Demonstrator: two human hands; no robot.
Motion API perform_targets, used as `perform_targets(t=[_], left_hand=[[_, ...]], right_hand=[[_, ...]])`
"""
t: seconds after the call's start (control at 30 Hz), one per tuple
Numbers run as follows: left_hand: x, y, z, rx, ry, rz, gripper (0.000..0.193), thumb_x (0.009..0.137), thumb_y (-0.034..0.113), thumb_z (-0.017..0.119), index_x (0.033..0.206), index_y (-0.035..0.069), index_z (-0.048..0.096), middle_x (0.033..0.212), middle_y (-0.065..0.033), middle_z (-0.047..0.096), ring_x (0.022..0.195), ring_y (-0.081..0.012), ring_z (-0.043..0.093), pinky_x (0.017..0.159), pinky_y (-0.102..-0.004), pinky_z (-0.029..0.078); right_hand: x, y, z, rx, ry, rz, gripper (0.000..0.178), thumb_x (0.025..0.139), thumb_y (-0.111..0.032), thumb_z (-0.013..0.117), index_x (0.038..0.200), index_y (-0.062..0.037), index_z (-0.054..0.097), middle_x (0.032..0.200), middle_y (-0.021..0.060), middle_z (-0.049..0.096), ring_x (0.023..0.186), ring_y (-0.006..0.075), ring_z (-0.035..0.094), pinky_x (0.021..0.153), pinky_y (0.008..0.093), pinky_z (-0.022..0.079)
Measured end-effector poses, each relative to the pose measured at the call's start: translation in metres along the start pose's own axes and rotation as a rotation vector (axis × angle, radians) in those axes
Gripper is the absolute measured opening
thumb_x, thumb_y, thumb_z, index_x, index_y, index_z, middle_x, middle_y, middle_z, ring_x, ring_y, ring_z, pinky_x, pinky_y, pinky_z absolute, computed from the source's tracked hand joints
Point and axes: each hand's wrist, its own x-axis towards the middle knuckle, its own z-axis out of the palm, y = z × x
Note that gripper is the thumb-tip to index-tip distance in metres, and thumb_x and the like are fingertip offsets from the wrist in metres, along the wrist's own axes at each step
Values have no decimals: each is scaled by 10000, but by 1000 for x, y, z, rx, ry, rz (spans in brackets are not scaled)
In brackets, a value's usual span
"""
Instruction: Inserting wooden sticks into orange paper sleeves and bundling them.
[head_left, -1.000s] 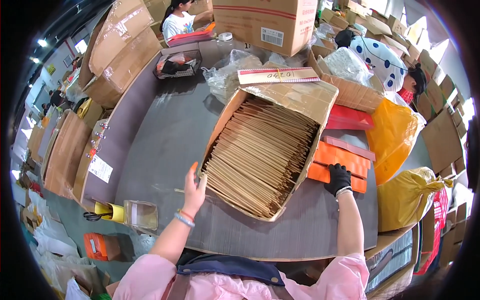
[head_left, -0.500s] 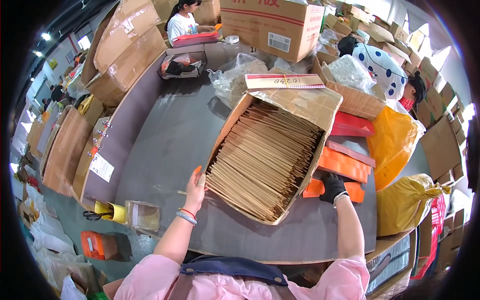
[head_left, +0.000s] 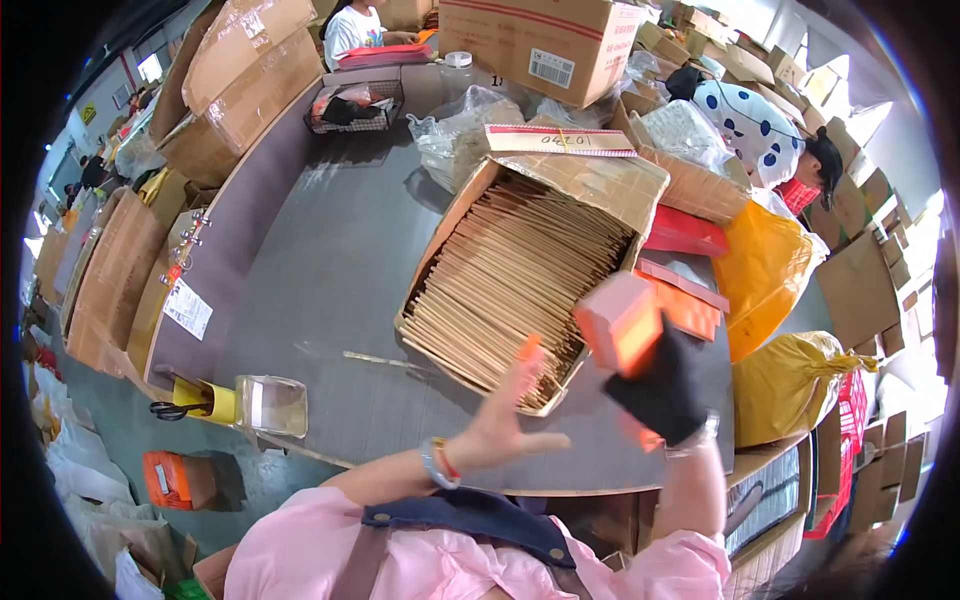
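Observation:
My right hand [head_left: 665,388], in a black glove, grips a blurred stack of orange folded card pieces [head_left: 622,312], lifted above the box's right side. Bare apart from an orange fingertip cover, my left hand [head_left: 500,425] has its fingers spread and hovers over the near edge of the cardboard box [head_left: 615,180]. Long thin brown sticks [head_left: 520,290] fill that open box, which is tilted on the grey table. More orange pieces [head_left: 690,312] lie to the right of the box, beside a red stack [head_left: 685,235].
A single stick [head_left: 385,360] lies on the table [head_left: 300,290]. Along the left edge stand a yellow holder with scissors [head_left: 190,408] and a clear plastic container [head_left: 275,405]. Yellow bags [head_left: 790,385] crowd the right side; a wire basket [head_left: 355,108] and a large carton [head_left: 540,45] stand at the back.
My right hand has picked up orange pieces from the table and raised them toward the box. My left hand has left the box's left side and moved right, in front of it.

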Motion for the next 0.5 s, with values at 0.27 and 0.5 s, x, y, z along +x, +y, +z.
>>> perform_targets(t=[0.27, 0.5], left_hand=[[-30, 10, -10, -886, -223, -378, 829, 824, 82, 707, 1505, 39, 236, 1400, -92, 450, 1239, -209, 519, 1058, -372, 424], [-44, 11, -21, -910, -357, -447, 699, 819, 55, 643, 1458, 34, 358, 1265, -94, 547, 1042, -197, 608, 910, -355, 516]], right_hand=[[-41, -7, 77, 1002, -245, 354, 428, 1010, -197, 485, 1381, 16, 497, 1099, 68, 655, 984, 163, 614, 837, 284, 504], [-95, 7, 124, 210, 310, -154, 382, 772, 56, 643, 1139, -45, 675, 967, 134, 666, 825, 250, 679, 703, 324, 537]])
